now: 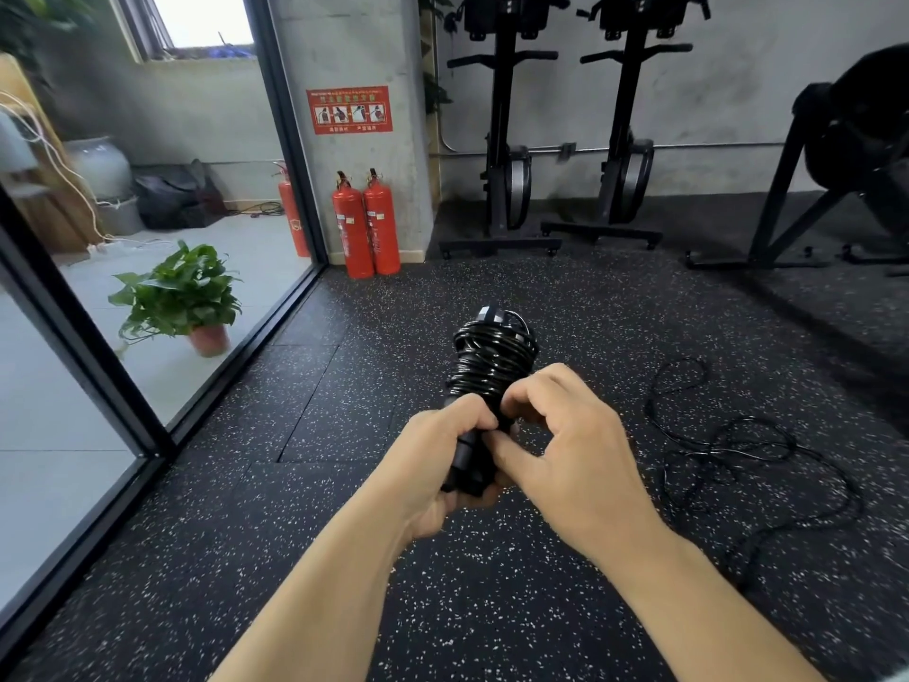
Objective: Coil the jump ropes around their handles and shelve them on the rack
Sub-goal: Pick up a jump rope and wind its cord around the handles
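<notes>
coiled jump rope (493,354) gripped between left hand (439,465), right hand (565,438).

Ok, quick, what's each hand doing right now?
Left hand: closed, gripping the handles of the coiled jump rope.
Right hand: closed, fingers pinching the same rope just below the coil.

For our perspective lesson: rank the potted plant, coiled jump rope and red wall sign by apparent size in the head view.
1. potted plant
2. coiled jump rope, close behind; nearness to the camera enlarges it
3. red wall sign, smallest
</notes>
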Demonstrator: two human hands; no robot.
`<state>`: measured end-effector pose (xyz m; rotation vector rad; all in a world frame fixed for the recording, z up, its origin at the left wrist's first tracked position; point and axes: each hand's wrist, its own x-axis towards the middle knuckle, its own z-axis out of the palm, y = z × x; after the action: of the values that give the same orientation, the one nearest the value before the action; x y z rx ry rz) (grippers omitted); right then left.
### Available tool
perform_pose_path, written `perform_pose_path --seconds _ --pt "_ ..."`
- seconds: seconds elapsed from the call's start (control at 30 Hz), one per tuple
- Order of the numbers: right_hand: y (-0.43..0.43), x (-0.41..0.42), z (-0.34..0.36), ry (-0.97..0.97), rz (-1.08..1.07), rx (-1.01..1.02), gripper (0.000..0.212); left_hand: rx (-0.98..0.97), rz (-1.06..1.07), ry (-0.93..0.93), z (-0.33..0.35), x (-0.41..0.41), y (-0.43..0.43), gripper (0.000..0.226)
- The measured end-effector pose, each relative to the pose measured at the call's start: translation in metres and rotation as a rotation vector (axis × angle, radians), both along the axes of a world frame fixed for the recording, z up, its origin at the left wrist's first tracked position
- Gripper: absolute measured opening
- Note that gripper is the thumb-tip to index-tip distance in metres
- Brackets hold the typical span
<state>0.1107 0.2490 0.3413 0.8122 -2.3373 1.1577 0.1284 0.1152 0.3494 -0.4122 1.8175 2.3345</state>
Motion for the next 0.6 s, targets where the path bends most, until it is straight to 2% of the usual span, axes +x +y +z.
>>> perform_pose_path --seconds 0.27,0.4,0.6 --pt "-0.005 0.002 -0.005 0.105 -0.036 -0.027 0.007 0.059 0.002 -0.013 0.003 0.001 0.003 0.022" --pt "-0.004 0.001 -0.006 0.124 -0.023 0.005 0.005 0.053 -0.020 -0.031 0.004 0.001 0.002 0.041" --pt "0.007 -0.005 -0.001 0.201 0.080 0.095 0.018 0.056 -0.044 -0.113 0.007 0.004 -0.005 0.025"
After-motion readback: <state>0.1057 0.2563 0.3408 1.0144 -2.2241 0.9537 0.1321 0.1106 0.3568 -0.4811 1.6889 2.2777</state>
